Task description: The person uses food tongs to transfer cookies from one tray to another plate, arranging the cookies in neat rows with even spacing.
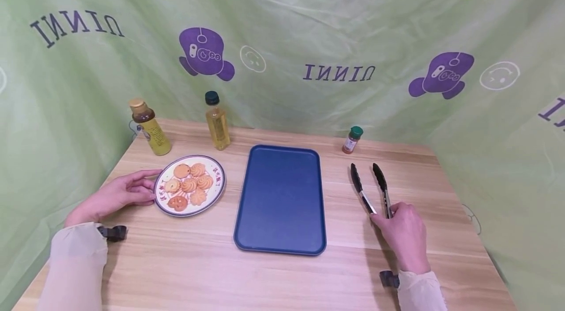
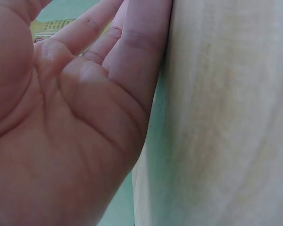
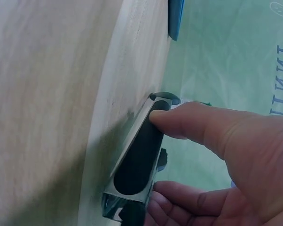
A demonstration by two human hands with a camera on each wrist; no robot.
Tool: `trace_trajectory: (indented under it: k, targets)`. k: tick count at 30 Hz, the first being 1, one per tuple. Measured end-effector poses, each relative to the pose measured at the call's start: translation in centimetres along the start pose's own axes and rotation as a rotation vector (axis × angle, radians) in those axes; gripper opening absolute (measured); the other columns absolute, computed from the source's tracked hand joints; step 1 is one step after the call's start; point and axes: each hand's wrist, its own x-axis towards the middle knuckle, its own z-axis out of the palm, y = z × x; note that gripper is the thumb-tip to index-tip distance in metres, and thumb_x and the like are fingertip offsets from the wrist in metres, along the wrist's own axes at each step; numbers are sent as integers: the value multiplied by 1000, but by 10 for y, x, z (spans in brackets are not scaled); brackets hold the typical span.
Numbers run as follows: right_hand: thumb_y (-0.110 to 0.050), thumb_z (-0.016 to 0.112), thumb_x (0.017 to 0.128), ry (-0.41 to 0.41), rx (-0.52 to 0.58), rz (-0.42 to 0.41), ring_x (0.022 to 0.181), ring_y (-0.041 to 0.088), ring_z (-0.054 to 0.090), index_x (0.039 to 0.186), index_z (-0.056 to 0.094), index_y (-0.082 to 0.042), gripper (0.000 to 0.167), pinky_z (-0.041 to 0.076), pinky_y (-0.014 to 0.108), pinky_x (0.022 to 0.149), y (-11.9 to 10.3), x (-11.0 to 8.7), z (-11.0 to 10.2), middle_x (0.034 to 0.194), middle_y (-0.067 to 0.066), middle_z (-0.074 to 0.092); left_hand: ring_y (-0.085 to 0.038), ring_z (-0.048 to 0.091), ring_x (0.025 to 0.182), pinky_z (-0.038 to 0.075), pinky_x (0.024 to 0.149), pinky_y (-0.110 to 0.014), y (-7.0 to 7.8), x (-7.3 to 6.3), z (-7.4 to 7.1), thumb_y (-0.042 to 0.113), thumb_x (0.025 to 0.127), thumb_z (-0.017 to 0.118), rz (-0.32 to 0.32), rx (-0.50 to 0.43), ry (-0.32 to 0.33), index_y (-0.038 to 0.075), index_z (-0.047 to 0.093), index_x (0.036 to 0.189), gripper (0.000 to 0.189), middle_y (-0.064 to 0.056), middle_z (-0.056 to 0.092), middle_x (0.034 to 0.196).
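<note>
My left hand [image 1: 123, 192] lies on its edge at the left rim of a round white plate [image 1: 202, 208], fingers extended and touching that rim. Several cookies [image 1: 189, 185] sit on the plate. In the left wrist view the palm [image 2: 71, 127] faces the camera, and the plate is hidden. On the right side of the table, my right hand [image 1: 405, 235] holds a pair of tongs [image 1: 366, 201] with their black tips spread apart, pointing away from me. The right wrist view has the thumb pressing the dark grip of one tong arm [image 3: 139, 157], with the fingers at the other side.
A blue rectangular tray [image 1: 282, 198] lies mid-table between plate and tongs. Behind the plate stand a yellow-green bottle [image 1: 154, 133] and an oil bottle [image 1: 218, 127]. A small green-capped jar [image 1: 351, 140] stands beyond the tongs. Green curtain [image 1: 273, 16] surrounds the wooden table's back and sides.
</note>
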Motion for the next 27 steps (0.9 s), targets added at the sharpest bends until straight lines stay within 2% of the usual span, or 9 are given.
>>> trace_trajectory:
  k: [4, 10, 11, 15, 17, 19, 22, 24, 27]
  targets:
    - [-32, 90, 86, 2, -11, -6, 88, 42, 69, 106, 74, 11, 51, 55, 52, 74, -1, 2, 0, 102, 29, 73, -2, 76, 108, 66, 90, -19, 0, 2, -1, 0, 108, 70, -8, 8, 8, 14, 48, 167, 65, 8, 78, 121]
    - [-32, 90, 85, 5, -16, -13, 90, 45, 71, 106, 74, 12, 51, 56, 56, 77, 0, 2, 1, 103, 30, 75, 1, 74, 110, 64, 92, -16, 3, 0, 2, 7, 108, 73, -18, 75, 22, -1, 41, 169, 69, 9, 79, 123]
    - [-32, 90, 85, 3, -15, -11, 91, 45, 71, 107, 73, 12, 52, 56, 57, 78, 0, 2, 1, 104, 31, 75, 1, 74, 110, 64, 91, -17, 3, 0, 2, 6, 108, 72, -9, 67, 20, 0, 43, 168, 68, 8, 79, 122]
    - [-34, 90, 85, -4, -4, -2, 95, 47, 70, 112, 72, 13, 57, 56, 59, 83, -3, 3, 3, 109, 33, 73, -4, 78, 107, 68, 91, -23, 0, -1, -4, -1, 109, 66, 6, -30, -3, 25, 54, 162, 60, 6, 79, 120]
    - [-35, 90, 86, -11, 0, 2, 97, 47, 69, 114, 71, 13, 59, 56, 60, 85, -5, 3, 4, 110, 33, 72, -6, 79, 105, 70, 90, -26, 3, -2, -6, -3, 111, 63, -10, -42, 1, 24, 54, 161, 58, 1, 79, 119]
    - [-35, 89, 87, -18, -2, 1, 98, 47, 69, 116, 70, 14, 60, 56, 61, 86, -7, 3, 5, 111, 33, 70, -6, 80, 101, 70, 88, -27, 11, -2, -7, 0, 112, 62, -37, 22, 24, 11, 51, 164, 55, -6, 78, 119]
    - [-36, 86, 90, -40, -11, -9, 101, 49, 68, 125, 66, 17, 67, 56, 63, 89, -8, 2, 3, 115, 36, 68, -1, 77, 94, 68, 83, -24, 31, -3, -7, 11, 113, 66, -93, 240, 94, -10, 41, 165, 61, -17, 76, 121]
    - [-39, 84, 94, -54, -21, -26, 104, 52, 68, 134, 62, 19, 73, 57, 65, 91, -9, 2, -1, 119, 38, 67, 0, 74, 91, 64, 79, -21, 47, -3, -5, 18, 112, 69, -103, 397, 147, -11, 44, 163, 64, -20, 76, 121]
    - [-42, 79, 102, -65, -41, -72, 109, 56, 68, 145, 55, 20, 79, 58, 68, 92, -12, 1, -12, 126, 42, 64, -9, 73, 97, 59, 79, -23, 74, -2, 3, 28, 111, 71, -92, 561, 220, -5, 53, 159, 61, -20, 77, 122]
